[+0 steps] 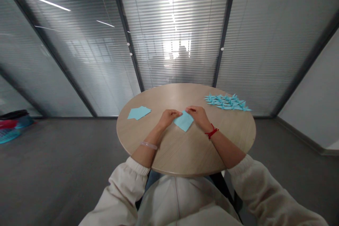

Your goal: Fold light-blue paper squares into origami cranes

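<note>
A light blue square of origami paper [184,122] lies turned like a diamond near the middle of the round table. My left hand [169,117] pinches it by its upper left edge. At the top corner, the fingertips of my right hand [198,116] are closed on the same sheet. To the left lie several loose blue paper sheets [139,112], fanned over one another. On the right side, a cluster of folded blue paper cranes [227,101] sits in rows, apart from my right hand.
The round wooden table [190,155] has its near edge close to my body. Behind it stands a glass partition with blinds [174,67]. Baskets in blue and red [13,127] stand on the floor at far left, and a white wall [315,102] is at right.
</note>
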A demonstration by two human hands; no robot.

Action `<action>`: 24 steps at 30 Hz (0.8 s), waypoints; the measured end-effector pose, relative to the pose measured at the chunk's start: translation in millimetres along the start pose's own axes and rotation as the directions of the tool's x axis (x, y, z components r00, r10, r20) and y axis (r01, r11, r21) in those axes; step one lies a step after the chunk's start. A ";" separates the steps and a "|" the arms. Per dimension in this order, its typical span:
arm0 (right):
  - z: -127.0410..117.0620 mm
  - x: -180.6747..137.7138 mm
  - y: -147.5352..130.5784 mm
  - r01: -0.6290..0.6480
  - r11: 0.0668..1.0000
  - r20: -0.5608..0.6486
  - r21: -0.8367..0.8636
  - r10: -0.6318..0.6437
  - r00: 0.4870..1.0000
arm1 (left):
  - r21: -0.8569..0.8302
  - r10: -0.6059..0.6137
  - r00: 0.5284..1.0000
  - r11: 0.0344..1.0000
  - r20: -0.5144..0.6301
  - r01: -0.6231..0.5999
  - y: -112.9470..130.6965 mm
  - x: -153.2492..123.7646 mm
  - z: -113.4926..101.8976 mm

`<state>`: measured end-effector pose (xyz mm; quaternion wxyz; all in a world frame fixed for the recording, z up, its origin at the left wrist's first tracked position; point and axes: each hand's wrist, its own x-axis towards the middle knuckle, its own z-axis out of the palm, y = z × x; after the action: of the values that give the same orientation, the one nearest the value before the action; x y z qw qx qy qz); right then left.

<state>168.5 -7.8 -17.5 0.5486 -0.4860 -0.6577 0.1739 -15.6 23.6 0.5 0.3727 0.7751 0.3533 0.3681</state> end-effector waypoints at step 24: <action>2.8 -3.6 5.5 0.315 0.947 0.181 0.056 -0.320 0.930 | -0.537 -0.224 0.953 0.839 -0.205 0.081 -5.5 -0.4 -3.1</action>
<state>168.2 -7.4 -24.6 0.5113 -0.3476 -0.7740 0.1366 -19.8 26.9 -2.8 0.5481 0.5586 0.3465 0.5172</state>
